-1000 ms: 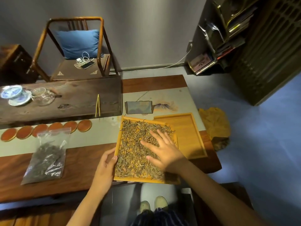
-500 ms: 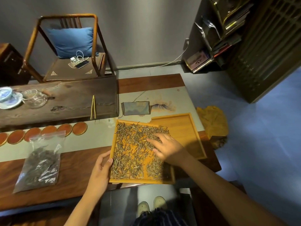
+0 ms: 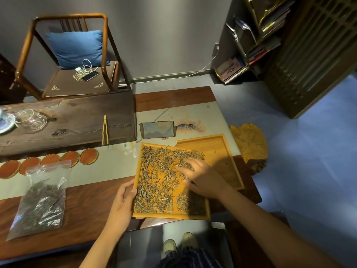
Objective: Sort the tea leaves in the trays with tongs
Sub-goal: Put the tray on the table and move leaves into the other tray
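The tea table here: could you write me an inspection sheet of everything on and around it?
Surface: long brown wooden table with a pale painted runner.
Job's things: yellow wooden tray spread with loose tea leaves; a second, bare yellow tray tucked partly under it; yellow tongs lying unused on the dark wooden board.
Clutter: clear plastic bag of dark tea, round orange coasters, glass pitcher, folded grey cloth.
Grips: left hand holds the tray's edge; right hand lies on the leaves.
Cables: white cord along the wall.
Surroundings: wooden chair with blue cushion, bookshelf.
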`<state>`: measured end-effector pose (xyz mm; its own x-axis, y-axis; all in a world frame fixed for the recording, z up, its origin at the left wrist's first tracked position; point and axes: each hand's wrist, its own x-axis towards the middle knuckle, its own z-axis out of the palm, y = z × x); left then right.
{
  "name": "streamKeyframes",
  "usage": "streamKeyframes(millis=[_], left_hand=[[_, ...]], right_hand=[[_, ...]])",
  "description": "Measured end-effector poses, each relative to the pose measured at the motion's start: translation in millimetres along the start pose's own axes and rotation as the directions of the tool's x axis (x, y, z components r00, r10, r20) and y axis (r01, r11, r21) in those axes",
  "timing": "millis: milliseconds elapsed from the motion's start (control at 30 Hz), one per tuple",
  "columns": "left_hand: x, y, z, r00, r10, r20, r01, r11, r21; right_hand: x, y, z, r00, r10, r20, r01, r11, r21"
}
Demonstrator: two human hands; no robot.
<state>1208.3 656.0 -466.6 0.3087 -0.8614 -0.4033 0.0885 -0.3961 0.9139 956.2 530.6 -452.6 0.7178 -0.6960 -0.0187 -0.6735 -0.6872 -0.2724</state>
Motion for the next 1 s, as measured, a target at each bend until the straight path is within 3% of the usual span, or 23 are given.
streamKeyframes(millis=[500,700,800,900,1000], left_hand=[[9.2,0.8,8.7,0.999,-0.04,0.023,0.04,0.999,-0.002],[7.1,2.7,11.3,0.999,-0.031,0.023,0.03,0.999,0.027],[6.2,3.4,13.1,0.999,-0.027,0.019,0.027,0.999,0.028],[5.2,3.5,16.0,1.0,-0.019,0.023,0.018,0.999,0.032],[5.0,3.5,18.8,1.0,-0.011,0.027,0.01,1.0,0.025]], right_hand=[[7.3,53.2,10.4,0.988,0.113,0.102,-0.1,0.986,-0.13],[7.4,64.9,6.2,0.96,0.277,0.034,-0.276,0.961,-0.012],[10.1,47.4,1.8,0.985,0.173,-0.026,-0.173,0.985,-0.021],[12.9,12.4,-1.4,0.996,0.047,-0.079,-0.04,0.995,0.095],[12.6,-17.5,10.8,0.99,-0.132,-0.056,0.136,0.988,0.079]])
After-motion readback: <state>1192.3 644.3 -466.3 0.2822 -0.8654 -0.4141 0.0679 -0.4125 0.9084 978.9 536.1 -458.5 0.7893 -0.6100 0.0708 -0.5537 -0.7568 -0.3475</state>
